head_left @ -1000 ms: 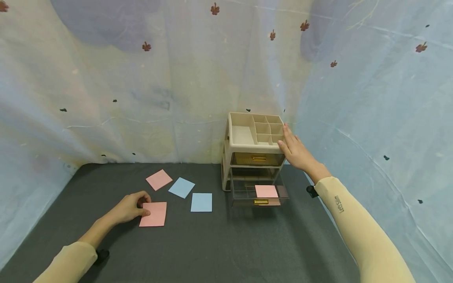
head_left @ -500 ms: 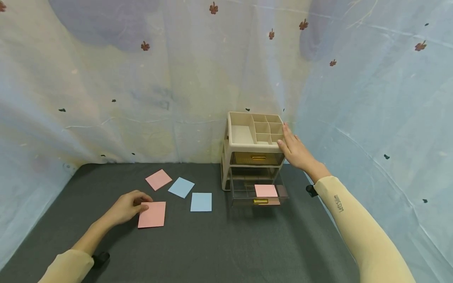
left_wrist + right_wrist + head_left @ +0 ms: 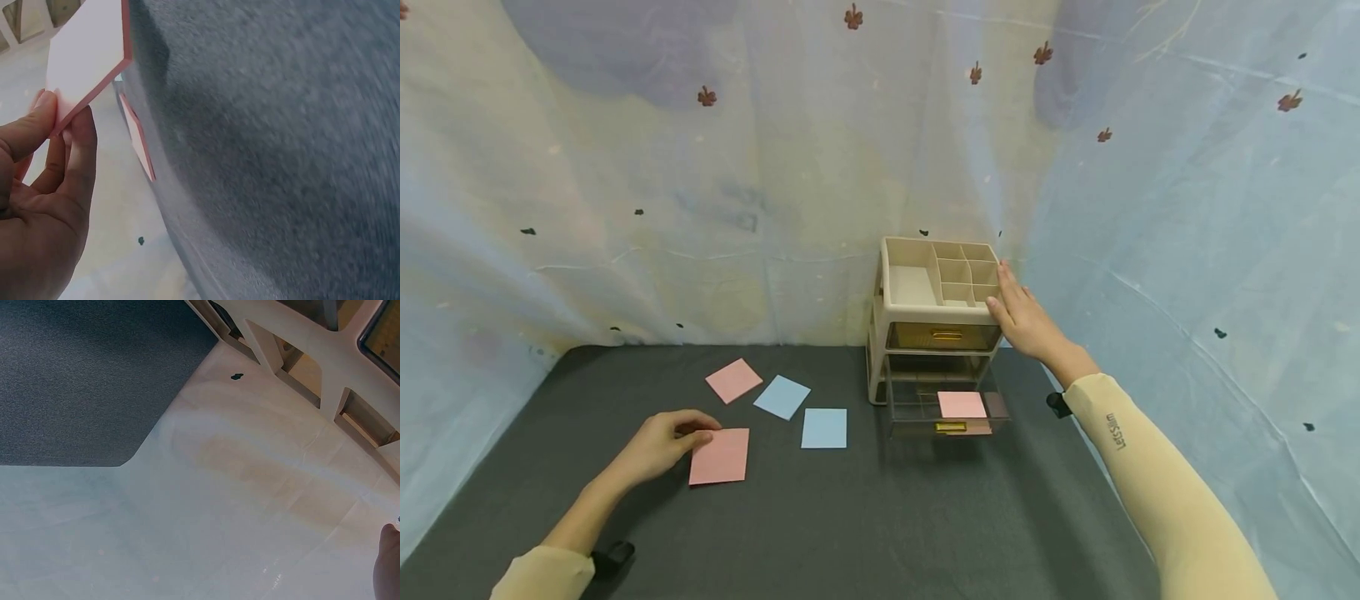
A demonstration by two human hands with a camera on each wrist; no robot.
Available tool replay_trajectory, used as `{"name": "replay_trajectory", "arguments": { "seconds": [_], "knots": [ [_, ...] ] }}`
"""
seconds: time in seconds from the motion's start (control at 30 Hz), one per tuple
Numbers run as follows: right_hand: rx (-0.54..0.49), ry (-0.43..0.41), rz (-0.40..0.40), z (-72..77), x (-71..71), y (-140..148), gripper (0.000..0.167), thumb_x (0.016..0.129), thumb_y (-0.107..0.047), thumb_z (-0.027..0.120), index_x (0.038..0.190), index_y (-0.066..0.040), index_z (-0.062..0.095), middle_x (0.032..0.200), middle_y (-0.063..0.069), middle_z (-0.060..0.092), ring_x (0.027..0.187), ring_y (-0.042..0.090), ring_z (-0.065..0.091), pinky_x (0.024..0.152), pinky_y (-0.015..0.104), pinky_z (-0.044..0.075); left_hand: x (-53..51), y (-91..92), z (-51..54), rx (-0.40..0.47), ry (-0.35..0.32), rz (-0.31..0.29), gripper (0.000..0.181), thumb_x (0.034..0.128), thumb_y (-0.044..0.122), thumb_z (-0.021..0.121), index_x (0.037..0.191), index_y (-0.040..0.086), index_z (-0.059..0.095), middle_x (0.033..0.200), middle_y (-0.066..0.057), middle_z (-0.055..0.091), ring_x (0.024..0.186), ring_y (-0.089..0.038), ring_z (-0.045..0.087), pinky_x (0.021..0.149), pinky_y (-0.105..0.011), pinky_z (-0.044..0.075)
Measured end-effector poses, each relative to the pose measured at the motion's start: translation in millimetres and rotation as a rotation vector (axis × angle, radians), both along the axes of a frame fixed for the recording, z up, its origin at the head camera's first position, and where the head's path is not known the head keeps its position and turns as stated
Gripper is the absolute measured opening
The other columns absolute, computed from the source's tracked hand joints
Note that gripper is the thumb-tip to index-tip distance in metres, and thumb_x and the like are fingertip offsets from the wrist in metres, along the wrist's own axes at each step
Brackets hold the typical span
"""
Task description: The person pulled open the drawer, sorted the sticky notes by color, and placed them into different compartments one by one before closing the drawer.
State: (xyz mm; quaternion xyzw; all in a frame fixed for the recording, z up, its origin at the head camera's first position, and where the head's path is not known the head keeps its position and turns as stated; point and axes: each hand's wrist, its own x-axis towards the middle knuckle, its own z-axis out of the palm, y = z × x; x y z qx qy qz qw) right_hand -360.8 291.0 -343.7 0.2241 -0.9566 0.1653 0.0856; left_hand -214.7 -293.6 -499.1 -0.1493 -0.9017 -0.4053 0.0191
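My left hand point(image 3: 666, 442) pinches a pink pad point(image 3: 722, 462) near its far left corner, thumb on top and fingers beneath, a grip I'd judge chosen to leave most of the square free. The left-wrist view shows that pad tilted off the dark table point(image 3: 820, 517). I have the right hand point(image 3: 1033, 325) laid with fingers straight along the right side of the beige organizer point(image 3: 925, 313), probably to steady it while its clear drawer point(image 3: 912, 429) stands pulled out with a pink sheet point(image 3: 961, 405) inside. Two blue pads, one angled point(image 3: 782, 397) and one squared to me point(image 3: 824, 428), lie apart beside another pink pad point(image 3: 733, 381). The rest of the drawer is too dim for me to read, and the right-wrist view catches only a bit of finger or thumb at its edge, so I can't tell how firmly that hand presses.
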Motion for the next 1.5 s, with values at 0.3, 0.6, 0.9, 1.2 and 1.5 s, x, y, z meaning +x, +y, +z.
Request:
{"name": "replay_trajectory", "arguments": {
  "seconds": [0.3, 0.6, 0.9, 1.2, 1.5],
  "knots": [
    [0.006, 0.007, -0.002, 0.3, 0.3, 0, 0.073, 0.115, -0.046, 0.023, 0.165, -0.002, -0.008, 0.173, 0.019, -0.006, 0.160, 0.032, -0.002, 0.127, 0.058, 0.004, 2.2, 9.6, 4.3, -0.003, 0.057, 0.032, 0.014, 0.0985, 0.021, 0.074, 0.111, 0.018, 0.078, 0.103, 0.002, 0.075, 0.087, -0.007, 0.066, 0.072, -0.026, 0.056],
    [0.017, 0.009, 0.002, 0.8, 0.9, 0, 0.073, 0.115, -0.045, 0.022, 0.164, -0.002, -0.009, 0.173, 0.020, -0.006, 0.160, 0.034, -0.002, 0.126, 0.059, 0.004, -0.3, 26.0, 11.8, 0.078, 0.095, 0.057, 0.015, 0.0987, 0.020, 0.074, 0.113, 0.016, 0.078, 0.107, -0.002, 0.075, 0.089, -0.010, 0.068, 0.072, -0.026, 0.056],
    [0.009, -0.002, -0.002, 0.9, 1.3, 0, 0.072, 0.115, -0.044, 0.022, 0.164, -0.003, -0.010, 0.173, 0.018, -0.009, 0.160, 0.034, -0.003, 0.127, 0.058, 0.002, -10.1, 49.1, 21.5, 0.201, 0.069, 0.110, 0.021, 0.1016, 0.026, 0.071, 0.118, 0.014, 0.076, 0.112, -0.004, 0.074, 0.090, -0.010, 0.069, 0.079, -0.033, 0.060],
    [0.003, 0.002, -0.004, -0.1, -0.2, 1, 0.072, 0.115, -0.045, 0.023, 0.165, -0.004, -0.009, 0.173, 0.019, -0.007, 0.160, 0.033, -0.002, 0.127, 0.058, 0.003, -22.2, 72.4, 39.1, 0.338, 0.148, 0.122, 0.021, 0.1002, 0.019, 0.072, 0.118, 0.010, 0.077, 0.113, -0.011, 0.075, 0.097, -0.006, 0.066, 0.077, -0.020, 0.057],
    [0.008, 0.008, 0.004, -1.2, -1.5, 1, 0.073, 0.114, -0.046, 0.022, 0.164, -0.003, -0.010, 0.173, 0.021, -0.006, 0.160, 0.034, -0.002, 0.127, 0.059, 0.004, -34.1, 97.3, 54.8, 0.442, 0.207, 0.120, 0.020, 0.0997, 0.016, 0.073, 0.115, 0.004, 0.076, 0.110, -0.014, 0.075, 0.090, -0.009, 0.067, 0.074, -0.019, 0.056]
  ]
}}
